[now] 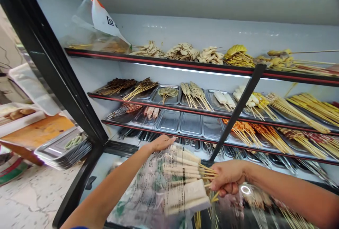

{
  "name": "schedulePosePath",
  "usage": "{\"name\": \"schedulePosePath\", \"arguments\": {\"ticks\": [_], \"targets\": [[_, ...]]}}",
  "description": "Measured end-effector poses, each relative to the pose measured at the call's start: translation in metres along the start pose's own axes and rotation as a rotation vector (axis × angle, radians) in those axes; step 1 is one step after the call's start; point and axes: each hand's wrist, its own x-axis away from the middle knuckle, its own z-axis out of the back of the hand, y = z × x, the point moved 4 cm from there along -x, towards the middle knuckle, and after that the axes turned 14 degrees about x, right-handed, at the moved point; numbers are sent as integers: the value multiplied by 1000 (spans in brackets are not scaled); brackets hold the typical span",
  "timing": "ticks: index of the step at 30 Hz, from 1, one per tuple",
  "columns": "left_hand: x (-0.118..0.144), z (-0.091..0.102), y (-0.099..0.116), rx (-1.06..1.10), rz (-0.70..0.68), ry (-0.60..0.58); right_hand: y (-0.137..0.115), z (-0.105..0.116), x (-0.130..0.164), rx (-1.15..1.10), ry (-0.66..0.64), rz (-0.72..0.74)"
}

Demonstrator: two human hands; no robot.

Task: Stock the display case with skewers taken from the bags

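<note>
Plastic bag (156, 190) cut off at btm edge; its print too blurred to read.

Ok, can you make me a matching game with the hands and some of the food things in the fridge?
Things:
1. left hand
2. right hand
3. stack of metal trays
4. white and orange bag

Places:
A. on the top shelf, at the left end
B. gripping the stick ends of the pale skewers
C. outside the fridge, to the left
D. on the far end of the printed plastic bag

Pairs: 1-D, 2-B, 3-C, 4-A
</note>
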Motion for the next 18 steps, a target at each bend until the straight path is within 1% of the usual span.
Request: {"name": "schedulePosePath", "arguments": {"ticks": [3, 5, 7, 9, 11, 13, 15, 16, 17, 18], "targets": [[7, 7, -7, -38, 15, 60, -1, 6, 1, 8, 33, -15], [9, 10, -9, -107, 42, 105, -1, 9, 0, 24, 45, -6], [7, 15, -6, -201, 63, 152, -3, 13, 0, 42, 69, 4], [5, 25, 1, -249, 66, 173, -5, 17, 1, 56, 97, 17], [9, 44, 10, -245, 38, 218, -5, 18, 2, 34, 77, 37], [29, 73, 18, -238, -8, 355, -2, 17, 2, -16, 41, 74], [67, 102, 15, -260, 16, 533, 3, 19, 1, -65, 41, 110], [88, 111, 9, -271, 65, 558, 5, 21, -1, -83, 65, 126], [111, 116, -1, -238, 174, 577, 7, 23, -3, -100, 97, 137], [133, 116, -14, -149, 317, 617, 8, 26, -5, -114, 128, 146]]}}
